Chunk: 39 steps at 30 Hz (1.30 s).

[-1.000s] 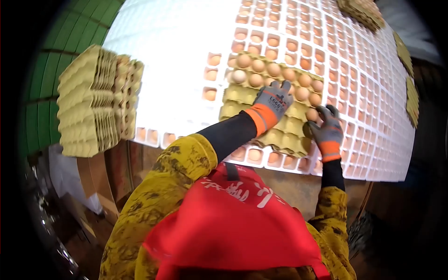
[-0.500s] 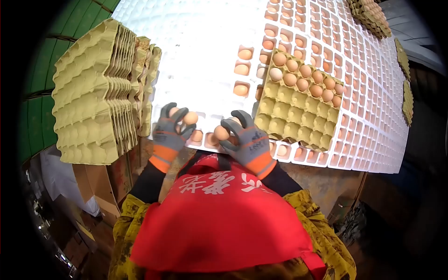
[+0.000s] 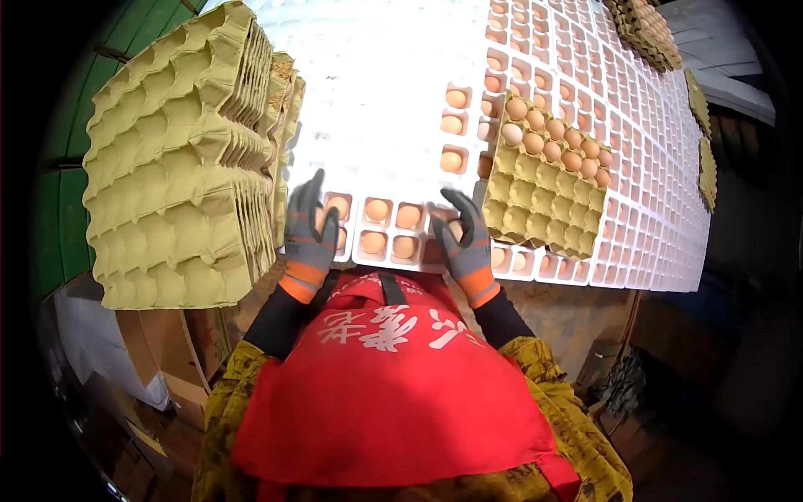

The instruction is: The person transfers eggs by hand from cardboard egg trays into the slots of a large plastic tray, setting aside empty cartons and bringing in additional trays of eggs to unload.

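Note:
My left hand point(image 3: 311, 230), in a grey glove with an orange cuff, stands over the front edge of the white foam tray point(image 3: 363, 205). Its fingers are spread beside an egg point(image 3: 338, 205) in a cell. My right hand point(image 3: 465, 238), gloved alike, is slightly blurred with fingers apart. An egg point(image 3: 456, 228) shows between its thumb and fingers; whether it touches the glove I cannot tell. Between the hands, a brown egg point(image 3: 376, 210), another egg point(image 3: 408, 216) and two nearer ones sit in separate cells.
Stacked yellow pulp egg trays point(image 3: 167, 176) stand at the left. A partly filled pulp tray point(image 3: 544, 188) lies right of my right hand, on foam cells holding many eggs. More egg-filled pulp trays point(image 3: 644, 33) are at the far right.
The hands have moved apart, the right one farther to the right. Eggs that were in the fingers now sit in the front foam cells. The view has shifted slightly.

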{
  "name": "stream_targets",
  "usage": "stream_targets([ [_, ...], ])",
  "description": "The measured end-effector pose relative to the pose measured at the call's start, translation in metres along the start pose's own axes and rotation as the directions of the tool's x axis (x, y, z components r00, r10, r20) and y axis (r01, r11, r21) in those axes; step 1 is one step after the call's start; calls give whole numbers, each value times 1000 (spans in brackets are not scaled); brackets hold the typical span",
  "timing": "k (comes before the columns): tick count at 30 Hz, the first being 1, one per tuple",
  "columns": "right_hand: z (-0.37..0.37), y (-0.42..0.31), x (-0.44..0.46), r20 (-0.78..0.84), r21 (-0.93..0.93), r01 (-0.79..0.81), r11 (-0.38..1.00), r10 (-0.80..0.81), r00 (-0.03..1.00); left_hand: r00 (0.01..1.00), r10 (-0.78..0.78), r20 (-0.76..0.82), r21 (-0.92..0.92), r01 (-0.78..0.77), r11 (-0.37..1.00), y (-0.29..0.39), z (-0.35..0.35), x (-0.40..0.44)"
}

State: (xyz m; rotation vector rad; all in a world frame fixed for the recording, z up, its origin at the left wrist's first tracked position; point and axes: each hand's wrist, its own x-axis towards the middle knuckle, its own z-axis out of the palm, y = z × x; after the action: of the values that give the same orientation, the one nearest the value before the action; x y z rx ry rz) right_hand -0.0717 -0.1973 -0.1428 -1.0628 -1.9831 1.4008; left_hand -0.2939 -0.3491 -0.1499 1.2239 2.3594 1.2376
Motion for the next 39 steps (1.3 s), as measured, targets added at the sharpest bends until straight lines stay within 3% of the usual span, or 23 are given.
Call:
stream_targets([
  [1, 1, -14, 10, -38, -81, 93, 992, -96, 995, 997, -31, -70, -57, 27, 998, -8, 4, -1],
  [4, 11, -4, 41, 10, -397, 371, 839, -400, 916, 992, 117, -40, 249, -103, 963, -48, 15, 4],
  [6, 15, 15, 56, 197, -632, 381, 675, -335, 921, 985, 174, 20, 352, -170, 921, -44, 20, 2],
  [11, -36, -23, 37, -26, -466, 332, 820, -387, 922, 997, 76, 23, 109, -78, 991, -20, 15, 9],
  [12, -63, -28, 34, -88, -445, 287, 848, -361, 928, 997, -58, -52, -319, 39, 947, -32, 37, 8],
  [14, -128, -7, 40, -218, -575, 210, 791, -396, 892, 998, 53, 42, -176, -44, 983, 15, 41, 30],
  [15, -159, 7, 43, -343, -515, -12, 857, -193, 920, 989, 139, 46, -124, -132, 983, 42, 48, 42],
  [16, -192, 24, 49, -371, -394, 8, 919, -167, 914, 973, 224, 50, -71, -220, 973, 67, 61, 55],
  [18, -236, 20, 67, -258, -645, -92, 759, -103, 961, 936, 324, 139, -97, -313, 945, 102, 96, 80],
  [21, -255, 38, 107, 77, -798, 209, 566, -247, 966, 856, 444, 265, 59, -474, 879, 140, 157, 117],
  [24, -245, 55, 132, 159, -855, 217, 471, -160, 974, 788, 360, 500, 188, -504, 843, 161, 197, 152],
  [25, -252, 60, 133, 173, -826, 260, 500, -214, 961, 759, 290, 582, 232, -497, 836, 165, 204, 157],
  [26, -258, 64, 131, 46, -606, 154, 781, -159, 986, 771, 344, 535, 154, -490, 858, 162, 207, 160],
  [27, -264, 65, 123, -50, -295, 40, 955, -57, 997, 782, 392, 484, 74, -484, 872, 152, 205, 162],
  [28, -271, 63, 115, -101, 58, -65, 996, 71, 992, 795, 435, 424, -5, -478, 879, 155, 202, 165],
  [29, -283, 56, 110, -147, 354, -49, 934, 107, 983, 880, 211, 426, -118, -178, 977, 160, 194, 162],
  [30, -286, 51, 106, -127, 640, -54, 766, 175, 976, 889, -35, 456, -437, 257, 862, 145, 199, 161],
  [32, -287, 38, 107, 0, 433, -311, 846, 345, 938, 896, -51, 442, -673, 369, 641, 149, 194, 165],
  [33, -278, 47, 114, -14, -62, 31, 998, -32, 999, 914, 1, 407, -573, 254, 779, 153, 202, 163],
  [34, -262, 40, 121, 34, -215, 156, 964, -152, 988, 923, 62, 379, -427, 115, 897, 171, 209, 157],
  [35, -247, 32, 129, 100, -469, 210, 858, -185, 978, 906, 250, 342, -181, -198, 963, 185, 221, 155],
  [36, -236, 27, 134, 169, -682, 258, 684, -196, 966, 830, 421, 364, 88, -481, 872, 193, 231, 151],
  [39, -220, 41, 150, 208, -756, 207, 621, -72, 975, 770, 246, 588, 410, -546, 731, 201, 249, 153],
])
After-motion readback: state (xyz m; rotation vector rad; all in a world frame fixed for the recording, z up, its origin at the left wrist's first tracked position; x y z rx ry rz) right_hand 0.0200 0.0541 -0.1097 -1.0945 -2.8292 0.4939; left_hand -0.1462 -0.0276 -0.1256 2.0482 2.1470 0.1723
